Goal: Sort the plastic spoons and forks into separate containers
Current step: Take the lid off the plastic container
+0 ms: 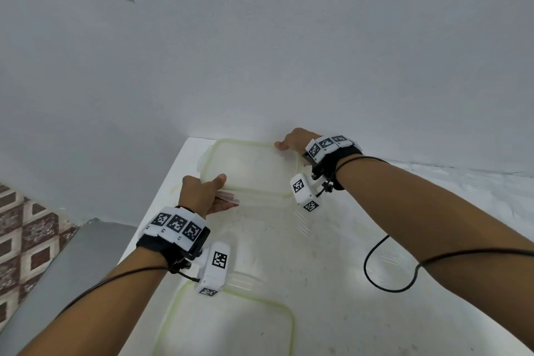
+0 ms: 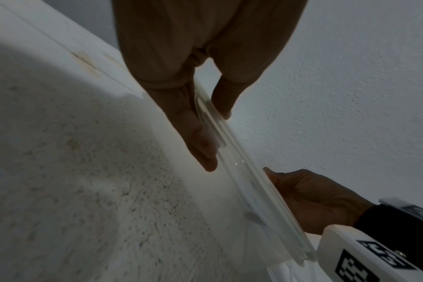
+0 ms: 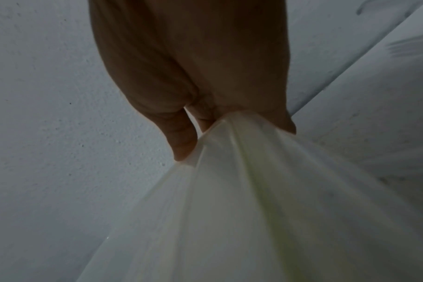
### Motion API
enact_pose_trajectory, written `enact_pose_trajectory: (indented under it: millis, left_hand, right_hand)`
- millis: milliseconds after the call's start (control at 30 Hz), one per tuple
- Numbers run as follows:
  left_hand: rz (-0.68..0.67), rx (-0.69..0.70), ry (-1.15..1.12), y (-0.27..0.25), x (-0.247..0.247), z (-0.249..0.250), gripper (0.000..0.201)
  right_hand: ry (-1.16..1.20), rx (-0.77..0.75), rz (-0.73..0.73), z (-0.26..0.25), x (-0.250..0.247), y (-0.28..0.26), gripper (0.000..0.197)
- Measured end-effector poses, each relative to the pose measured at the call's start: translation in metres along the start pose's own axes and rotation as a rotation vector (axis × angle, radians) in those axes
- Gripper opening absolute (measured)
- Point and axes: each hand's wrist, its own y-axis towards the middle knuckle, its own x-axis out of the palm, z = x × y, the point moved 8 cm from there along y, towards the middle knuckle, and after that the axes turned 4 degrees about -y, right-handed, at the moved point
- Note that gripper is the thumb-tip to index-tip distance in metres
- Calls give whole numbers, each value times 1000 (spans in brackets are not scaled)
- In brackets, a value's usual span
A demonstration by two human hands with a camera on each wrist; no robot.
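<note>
Both hands hold a translucent container lid with a greenish rim, at the far end of the white table and close to the wall. My left hand pinches its near left edge, thumb on top and fingers underneath. The left wrist view shows that left hand on the thin lid. My right hand grips the far right corner, seen close in the right wrist view, where the right hand curls over the lid. Faint clear plastic forks lie on the table under the right wrist.
A second translucent container piece with a greenish rim lies at the table's near end. A black cable loops on the table at the right. The wall stands right behind the lid. Patterned floor shows on the left.
</note>
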Motion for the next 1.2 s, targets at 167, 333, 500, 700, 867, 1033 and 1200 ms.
enact_pose_trajectory:
  millis: [167,333,500,700,867,1033,1200]
  left_hand:
    - [-22,-7,8,4,0,0,53]
    - [-24,-10,-2,7,0,-3,55]
    - [-39,-9,6,10,0,-5,54]
    - [-47,-13,14,11,0,-5,53]
    - [-42,-22,19,11,0,-3,52]
    - [-40,-26,22,7,1,-2,48]
    - [-31,-30,23,6,0,-1,48]
  right_hand:
    - [-90,-83,-90,-18,2,2,47]
    - [-260,-105,-105,-31,7,18,49]
    - [-334,-133,-105,-34,4,16,51]
    - [-327,-157,-92,-35,5,21,51]
    - [-403,-178,-138,-37,4,23,52]
    - [-406,-195,-140,-36,4,26,54]
    - [-340,-235,-114,-44,7,35,51]
